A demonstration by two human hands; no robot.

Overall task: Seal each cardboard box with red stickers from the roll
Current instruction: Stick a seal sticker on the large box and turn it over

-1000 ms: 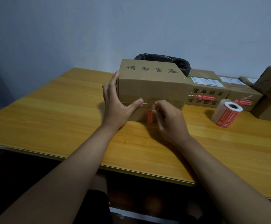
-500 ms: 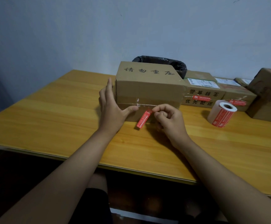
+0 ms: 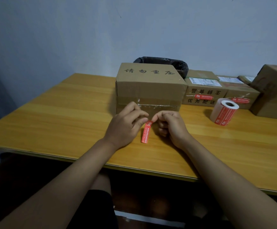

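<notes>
— While the sticker (image 3: pixel 146 131) dangles before the box (image 3: pixel 148 90), who's holding it?
— Head view: both hands pinch its top, left hand (image 3: pixel 126 125) and right hand (image 3: pixel 170 125), likely steadying it to place over the seam. Roll (image 3: pixel 224 113) stands apart, right.

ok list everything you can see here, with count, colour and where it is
large cardboard box: 1, brown, table centre, just beyond the hands
red sticker: 1, red, pinched at its top end by both hands, hanging in front of the box
sticker roll: 1, white and red, right of the large box
smaller boxes: at least 3, brown, back right; two show red stickers
black bag: 1, behind the large box
table: 1, yellow wood
left hand: 1, holds the sticker
right hand: 1, holds the sticker
</notes>
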